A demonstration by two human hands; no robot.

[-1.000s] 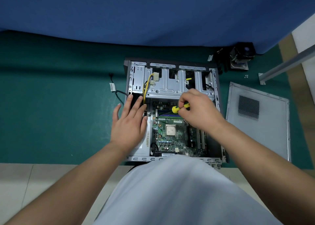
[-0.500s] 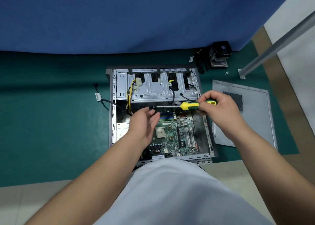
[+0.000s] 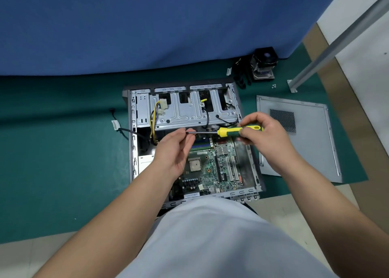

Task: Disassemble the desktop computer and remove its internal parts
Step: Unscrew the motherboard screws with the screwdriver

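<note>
Even, soft overhead light w/ faint shadows, no harsh glare; mostly sharp, slight blur overall, strong wide-angle bending at the edges.

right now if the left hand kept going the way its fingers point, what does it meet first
The left hand points up and away, its fingers at the screwdriver tip. Going on, it would probably first meet the metal drive cage, though depth is unclear.
</note>
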